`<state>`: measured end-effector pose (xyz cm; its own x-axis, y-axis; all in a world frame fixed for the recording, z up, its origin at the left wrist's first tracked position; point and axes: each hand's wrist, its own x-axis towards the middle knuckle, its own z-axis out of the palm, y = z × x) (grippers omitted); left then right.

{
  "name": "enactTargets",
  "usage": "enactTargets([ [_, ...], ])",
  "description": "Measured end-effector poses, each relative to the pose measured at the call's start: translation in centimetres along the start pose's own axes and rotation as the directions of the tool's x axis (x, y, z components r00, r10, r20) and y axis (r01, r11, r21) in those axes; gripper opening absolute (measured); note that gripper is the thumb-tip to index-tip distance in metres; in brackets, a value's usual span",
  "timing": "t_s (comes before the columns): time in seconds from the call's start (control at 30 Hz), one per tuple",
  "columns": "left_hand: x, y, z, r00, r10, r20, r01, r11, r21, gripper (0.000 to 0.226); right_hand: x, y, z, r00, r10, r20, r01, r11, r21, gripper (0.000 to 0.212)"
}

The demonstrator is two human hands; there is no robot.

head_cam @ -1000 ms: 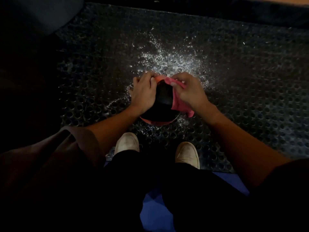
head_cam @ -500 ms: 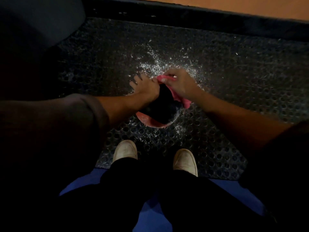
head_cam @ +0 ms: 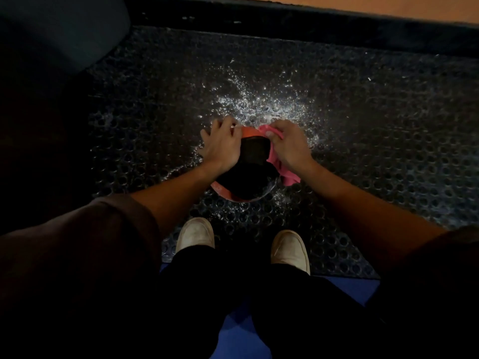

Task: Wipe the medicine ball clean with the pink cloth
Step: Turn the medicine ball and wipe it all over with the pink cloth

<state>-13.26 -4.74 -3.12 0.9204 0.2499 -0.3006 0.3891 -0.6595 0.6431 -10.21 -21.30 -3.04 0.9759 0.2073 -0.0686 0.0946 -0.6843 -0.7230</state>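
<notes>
— Any writing on it?

— Too dark to read. One medicine ball (head_cam: 248, 177), black with orange showing at its 12 and 6 o'clock edges, sits on the studded floor mat (head_cam: 388, 151). It is round, with no long axis.

— And the hands?

— The left hand (head_cam: 220, 143) lies at its 9 o'clock, grip wide, fingers spread on it. The right hand (head_cam: 290, 146), at 2 o'clock, has its grip bunched round one pink cloth (head_cam: 290, 178), against the ball. Two pale shoes (head_cam: 195, 234) stand at 6 o'clock, and glinting specks (head_cam: 269, 104) lie at 12.
</notes>
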Motion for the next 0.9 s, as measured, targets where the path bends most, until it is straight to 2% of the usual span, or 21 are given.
enactTargets([
  [0.07,0.1,0.2,0.5,0.996,0.084,-0.017,-0.083,0.996,0.02,0.038,0.0,0.0,0.2,0.999,0.038,-0.022,-0.038,0.999,-0.025,0.022],
  [0.13,0.4,0.3,0.6,0.993,0.115,-0.034,-0.114,0.993,0.03,0.033,-0.4,-0.9,0.4,0.999,-0.002,-0.048,-0.002,0.995,-0.1,0.03],
  [0.2,0.5,0.4,0.4,0.995,0.091,-0.038,-0.09,0.996,0.028,0.033,-0.4,-1.1,0.4,0.998,-0.009,-0.055,0.002,0.992,-0.123,0.032],
  [0.3,0.2,1.0,0.5,0.998,0.053,-0.039,-0.051,0.998,0.047,0.037,-0.2,-1.0,0.3,0.994,0.086,-0.061,-0.091,0.992,-0.084,0.028],
  [0.4,-0.1,1.5,0.7,0.996,0.051,-0.077,-0.045,0.996,0.075,0.031,-0.8,-1.8,0.2,0.999,-0.021,-0.027,0.016,0.985,-0.172,0.032],
  [0.47,0.0,1.0,0.5,0.994,0.07,-0.083,-0.065,0.996,0.059,0.03,-1.1,-1.4,0.0,0.998,-0.06,0.002,0.059,0.988,-0.141,0.031],
  [0.6,-0.4,0.5,0.6,0.992,0.112,-0.057,-0.11,0.993,0.039,0.035,-0.8,-0.4,-0.4,0.996,0.077,-0.042,-0.078,0.997,-0.023,0.027],
  [0.73,-0.5,-0.2,0.6,0.988,0.137,-0.075,-0.135,0.99,0.03,0.035,-1.7,-2.1,-0.3,0.995,-0.086,0.05,0.087,0.996,-0.024,0.029],
  [0.77,-0.5,-0.5,0.6,0.987,0.148,-0.061,-0.146,0.989,0.026,0.035,-1.8,-1.8,-0.4,0.995,-0.089,0.053,0.09,0.996,-0.015,0.031],
  [0.87,-0.8,-0.5,0.8,0.981,0.194,-0.022,-0.193,0.98,0.043,0.033,-1.5,-1.1,-0.8,0.999,0.04,-0.01,-0.039,0.998,0.055,0.029],
  [0.9,-0.9,-0.5,0.8,0.982,0.187,-0.022,-0.186,0.982,0.042,0.033,-1.3,-1.1,-0.7,0.999,0.037,-0.009,-0.037,0.998,0.043,0.029],
])
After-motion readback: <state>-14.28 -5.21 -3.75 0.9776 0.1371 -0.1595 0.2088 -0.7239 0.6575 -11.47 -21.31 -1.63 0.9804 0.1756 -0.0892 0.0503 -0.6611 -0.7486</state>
